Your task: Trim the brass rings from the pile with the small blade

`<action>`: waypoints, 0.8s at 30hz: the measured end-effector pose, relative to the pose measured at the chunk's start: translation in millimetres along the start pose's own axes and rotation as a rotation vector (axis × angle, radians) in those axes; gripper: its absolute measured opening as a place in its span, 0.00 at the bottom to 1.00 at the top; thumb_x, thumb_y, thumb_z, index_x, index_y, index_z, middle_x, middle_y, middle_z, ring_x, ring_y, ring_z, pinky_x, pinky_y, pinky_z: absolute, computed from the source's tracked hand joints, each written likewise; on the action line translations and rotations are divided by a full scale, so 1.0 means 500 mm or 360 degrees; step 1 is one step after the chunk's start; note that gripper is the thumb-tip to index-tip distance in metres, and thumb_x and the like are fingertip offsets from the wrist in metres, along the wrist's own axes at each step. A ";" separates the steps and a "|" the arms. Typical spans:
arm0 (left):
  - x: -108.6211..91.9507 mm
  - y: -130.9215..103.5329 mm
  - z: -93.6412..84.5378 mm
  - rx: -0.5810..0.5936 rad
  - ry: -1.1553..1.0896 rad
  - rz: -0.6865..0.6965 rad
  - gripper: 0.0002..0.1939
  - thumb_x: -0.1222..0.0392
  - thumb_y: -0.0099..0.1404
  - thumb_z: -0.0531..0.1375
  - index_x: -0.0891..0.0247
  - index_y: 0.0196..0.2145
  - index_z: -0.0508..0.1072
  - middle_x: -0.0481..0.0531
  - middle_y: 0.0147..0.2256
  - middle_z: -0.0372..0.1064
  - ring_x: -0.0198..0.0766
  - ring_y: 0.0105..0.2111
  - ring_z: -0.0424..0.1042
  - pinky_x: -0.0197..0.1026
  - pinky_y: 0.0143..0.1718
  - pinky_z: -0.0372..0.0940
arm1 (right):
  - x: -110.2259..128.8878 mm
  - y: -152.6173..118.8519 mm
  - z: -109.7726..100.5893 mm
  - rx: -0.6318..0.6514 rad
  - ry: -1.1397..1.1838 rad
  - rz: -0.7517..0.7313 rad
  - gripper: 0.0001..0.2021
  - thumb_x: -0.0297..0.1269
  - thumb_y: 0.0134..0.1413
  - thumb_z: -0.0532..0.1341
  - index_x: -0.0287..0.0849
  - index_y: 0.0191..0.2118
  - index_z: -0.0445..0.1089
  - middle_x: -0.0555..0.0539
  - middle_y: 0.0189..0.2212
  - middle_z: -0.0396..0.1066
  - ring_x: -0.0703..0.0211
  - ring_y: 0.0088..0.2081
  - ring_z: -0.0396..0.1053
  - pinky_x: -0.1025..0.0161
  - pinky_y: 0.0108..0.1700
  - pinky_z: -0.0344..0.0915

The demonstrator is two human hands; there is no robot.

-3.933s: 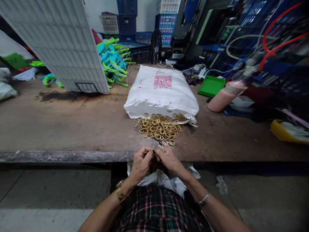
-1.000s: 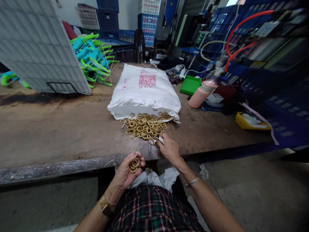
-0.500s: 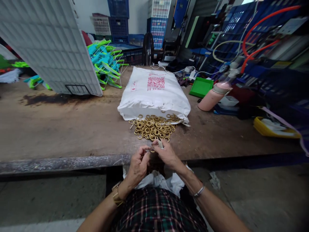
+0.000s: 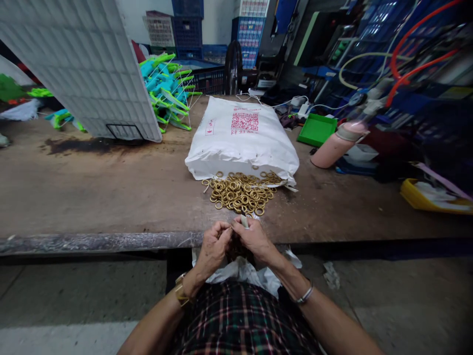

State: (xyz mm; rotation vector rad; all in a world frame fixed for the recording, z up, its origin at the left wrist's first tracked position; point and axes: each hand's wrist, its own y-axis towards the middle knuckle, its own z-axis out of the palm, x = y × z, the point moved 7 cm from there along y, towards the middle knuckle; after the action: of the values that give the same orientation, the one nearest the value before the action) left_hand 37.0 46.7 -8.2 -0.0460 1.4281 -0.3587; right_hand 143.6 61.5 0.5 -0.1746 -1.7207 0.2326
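Note:
Both hands meet at the table's front edge, just below a pile of brass-coloured rings [image 4: 240, 192]. The fingers of my left hand [image 4: 213, 245] are pinched together against those of my right; a ring showed there a moment ago, and what they pinch is now hidden. My right hand [image 4: 255, 238] is closed around a small pale-handled tool [image 4: 244, 221] with a dark tip, which points toward the pile. Behind the rings lies a white sack [image 4: 221, 143] with red print, its near end open. Dark brownish pieces, hard to make out, lie on white sheeting [image 4: 242, 271] at my lap.
A grey ribbed panel [image 4: 92, 64] stands at left, beside bundled turquoise and green plastic pieces [image 4: 170, 91]. To the right are a green tray [image 4: 317, 129], a pink bottle [image 4: 334, 148] and a yellow tray [image 4: 417, 197]. Orange hoses [image 4: 401, 44] hang above.
My fingertips have drawn closer together, and the ring that hung between them is now out of sight. The view has shifted slightly; the rings and sack have stayed put.

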 end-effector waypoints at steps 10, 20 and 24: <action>0.013 -0.009 0.013 0.0207 -0.0505 -0.0255 0.16 0.48 0.54 0.59 0.64 0.28 0.62 0.41 0.19 0.56 0.23 0.14 0.50 0.28 0.13 0.42 | 0.009 0.001 0.008 0.0102 -0.0071 -0.0080 0.13 0.43 0.48 0.53 0.42 0.20 0.58 0.57 0.14 0.56 0.69 0.17 0.50 0.69 0.21 0.50; 0.015 -0.013 0.015 0.0196 -0.0650 -0.0246 0.16 0.49 0.54 0.60 0.64 0.26 0.60 0.41 0.18 0.56 0.23 0.14 0.50 0.28 0.13 0.42 | 0.012 0.002 0.000 0.0064 -0.0276 -0.0189 0.13 0.42 0.51 0.50 0.42 0.21 0.60 0.56 0.15 0.57 0.67 0.19 0.54 0.68 0.25 0.53; 0.014 -0.010 0.007 0.0168 -0.0629 -0.0202 0.17 0.49 0.53 0.60 0.63 0.26 0.59 0.41 0.18 0.56 0.23 0.14 0.51 0.28 0.13 0.43 | 0.025 -0.009 -0.004 -0.0021 -0.0705 -0.0405 0.10 0.38 0.52 0.49 0.42 0.27 0.63 0.52 0.20 0.62 0.65 0.23 0.57 0.68 0.27 0.53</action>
State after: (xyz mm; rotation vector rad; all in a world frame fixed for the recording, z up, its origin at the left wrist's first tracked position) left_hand 40.1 39.6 -13.1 -0.1160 1.0163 -0.4993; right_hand 143.4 60.6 13.8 0.0954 -2.1625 0.0728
